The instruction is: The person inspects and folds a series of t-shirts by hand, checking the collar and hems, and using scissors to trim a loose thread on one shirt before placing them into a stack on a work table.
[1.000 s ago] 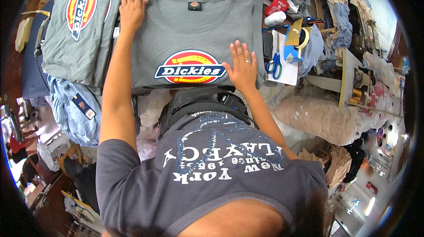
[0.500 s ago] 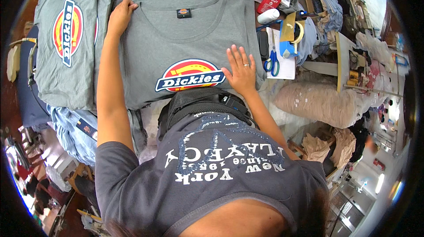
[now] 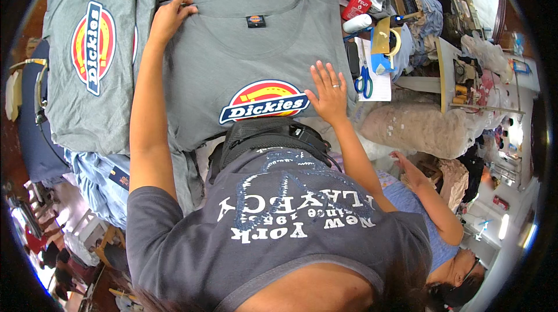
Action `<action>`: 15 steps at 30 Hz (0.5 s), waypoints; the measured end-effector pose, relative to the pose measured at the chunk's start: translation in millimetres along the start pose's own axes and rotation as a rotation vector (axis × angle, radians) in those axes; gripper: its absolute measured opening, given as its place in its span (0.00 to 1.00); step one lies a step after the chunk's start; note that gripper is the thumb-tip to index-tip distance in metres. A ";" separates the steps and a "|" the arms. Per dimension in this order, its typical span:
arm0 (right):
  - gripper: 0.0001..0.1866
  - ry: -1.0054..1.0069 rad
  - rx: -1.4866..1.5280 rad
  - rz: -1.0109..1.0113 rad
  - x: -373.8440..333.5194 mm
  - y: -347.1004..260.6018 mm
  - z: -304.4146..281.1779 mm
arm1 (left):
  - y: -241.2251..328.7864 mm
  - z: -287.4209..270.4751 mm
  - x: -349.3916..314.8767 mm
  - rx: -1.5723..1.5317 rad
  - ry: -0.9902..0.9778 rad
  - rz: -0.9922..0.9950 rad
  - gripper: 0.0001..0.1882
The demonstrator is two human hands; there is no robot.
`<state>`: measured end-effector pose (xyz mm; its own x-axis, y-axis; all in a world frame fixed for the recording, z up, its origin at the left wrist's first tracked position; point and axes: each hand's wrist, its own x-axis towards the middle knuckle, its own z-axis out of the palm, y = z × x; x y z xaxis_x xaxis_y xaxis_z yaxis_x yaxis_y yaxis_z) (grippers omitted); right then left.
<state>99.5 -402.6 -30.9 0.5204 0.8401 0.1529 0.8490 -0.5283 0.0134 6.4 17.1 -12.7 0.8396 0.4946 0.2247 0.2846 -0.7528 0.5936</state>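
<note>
A folded grey T-shirt point(image 3: 232, 68) with a wide neckline, a small black neck label and a red, yellow and blue chest print lies in front of me. At its far left shoulder, my left hand point(image 3: 173, 18) has its fingers bent closed on the edge of the cloth. My right hand point(image 3: 330, 92) rests flat on the shirt's right side, just right of the print, with fingers extended and a ring on one of them. Another stack of grey shirts point(image 3: 96, 114) with the same kind of print sits beside my left forearm.
Right of the shirt are blue-handled scissors point(image 3: 364, 82) on white paper, a blue tape dispenser point(image 3: 381, 63), a white bottle point(image 3: 357, 23) and a red container point(image 3: 356, 6). Beyond lies a plastic-wrapped beige bundle point(image 3: 407, 129). A co-worker's arm point(image 3: 433, 201) reaches in behind my right elbow.
A co-worker in blue has come into view at the lower right. The view has shifted slightly, while both my hands keep their places on the shirt.
</note>
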 end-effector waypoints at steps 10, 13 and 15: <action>0.29 0.014 -0.014 0.010 -0.8 -1.0 1.1 | 12.9 -19.6 -4.8 -0.062 -0.019 0.216 0.16; 0.28 0.019 -0.007 0.012 0.4 -2.1 -0.6 | 13.0 -15.6 -8.7 -0.131 -0.028 0.161 0.14; 0.28 0.023 -0.005 0.012 0.9 -2.2 -0.6 | 13.2 -13.6 -9.5 -0.218 -0.039 0.110 0.15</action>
<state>98.1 -400.8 -30.3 0.5283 0.8306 0.1762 0.8421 -0.5391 0.0166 -4.1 8.3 3.6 0.8786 0.3943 0.2696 0.0873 -0.6875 0.7209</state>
